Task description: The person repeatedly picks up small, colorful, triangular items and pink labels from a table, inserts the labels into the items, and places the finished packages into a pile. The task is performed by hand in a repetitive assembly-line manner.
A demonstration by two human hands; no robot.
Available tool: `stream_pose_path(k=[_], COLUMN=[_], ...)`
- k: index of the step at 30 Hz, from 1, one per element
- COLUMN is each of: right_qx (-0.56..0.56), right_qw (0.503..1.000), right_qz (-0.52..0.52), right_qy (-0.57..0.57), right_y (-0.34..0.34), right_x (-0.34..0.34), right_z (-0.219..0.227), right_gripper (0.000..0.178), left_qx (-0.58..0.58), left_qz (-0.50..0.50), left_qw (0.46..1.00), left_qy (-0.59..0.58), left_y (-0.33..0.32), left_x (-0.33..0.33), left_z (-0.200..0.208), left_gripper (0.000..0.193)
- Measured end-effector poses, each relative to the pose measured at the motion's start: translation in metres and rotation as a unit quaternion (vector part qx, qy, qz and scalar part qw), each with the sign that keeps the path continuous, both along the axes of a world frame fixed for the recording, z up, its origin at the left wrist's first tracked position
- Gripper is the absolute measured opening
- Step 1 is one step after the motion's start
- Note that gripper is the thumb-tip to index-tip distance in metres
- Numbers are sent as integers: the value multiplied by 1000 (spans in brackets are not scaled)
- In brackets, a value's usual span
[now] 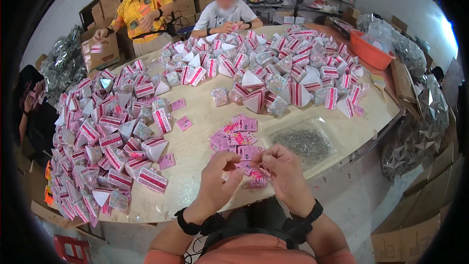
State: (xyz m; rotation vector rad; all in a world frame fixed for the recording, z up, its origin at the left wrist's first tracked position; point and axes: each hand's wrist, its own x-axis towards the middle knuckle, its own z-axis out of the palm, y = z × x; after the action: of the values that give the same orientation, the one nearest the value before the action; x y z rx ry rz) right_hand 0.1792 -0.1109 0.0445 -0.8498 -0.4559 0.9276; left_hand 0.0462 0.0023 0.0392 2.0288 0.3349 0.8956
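My left hand is curled at the near edge of the table, thumb and fingers closing on a small pink printed card. Close beside it, my right hand pinches thumb and forefinger together; what sits in the pinch is too small to make out. Under and beyond my fingers lies a loose pile of pink cards, partly hidden by both hands. A shallow clear tray holding many thin metal pieces stands just past my right hand.
Heaps of wedge-shaped pink and white packs cover the table's left and far sides. A red basin stands at the far right. Two people are across the table, one seated handling a pack; another person is at the left edge. Cartons stand right.
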Motion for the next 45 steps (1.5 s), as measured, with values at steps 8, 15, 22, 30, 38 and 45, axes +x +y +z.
stream_pose_path(k=[8, 15, 22, 30, 38, 45], right_qx=[-16, -3, -88, -139, -100, -192], right_qw=[997, 998, 987, 972, 976, 898], right_qz=[12, 63, 122, 191, 185, 20], right_qy=[-75, -13, -51, -8, -57, -396], right_y=[-3, 1, -9, -15, -11, -15], right_x=[-9, -14, -11, -12, -23, -42], right_z=[-5, -19, -4, -4, -23, -1], right_gripper=[12, 10, 12, 12, 14, 12], left_qx=[118, 157, 4, 145, 103, -170], left_qz=[-9, 47, -219, -181, -110, -70], left_qw=[992, 983, 976, 972, 988, 982], left_qy=[-44, -85, 3, 37, 19, 40], left_y=[-4, -12, 21, 17, 3, -10], left_x=[8, 7, 1, -17, -21, -13], left_z=[16, 5, 2, 15, -11, -14], left_gripper=[7, 11, 57, 40, 13, 17])
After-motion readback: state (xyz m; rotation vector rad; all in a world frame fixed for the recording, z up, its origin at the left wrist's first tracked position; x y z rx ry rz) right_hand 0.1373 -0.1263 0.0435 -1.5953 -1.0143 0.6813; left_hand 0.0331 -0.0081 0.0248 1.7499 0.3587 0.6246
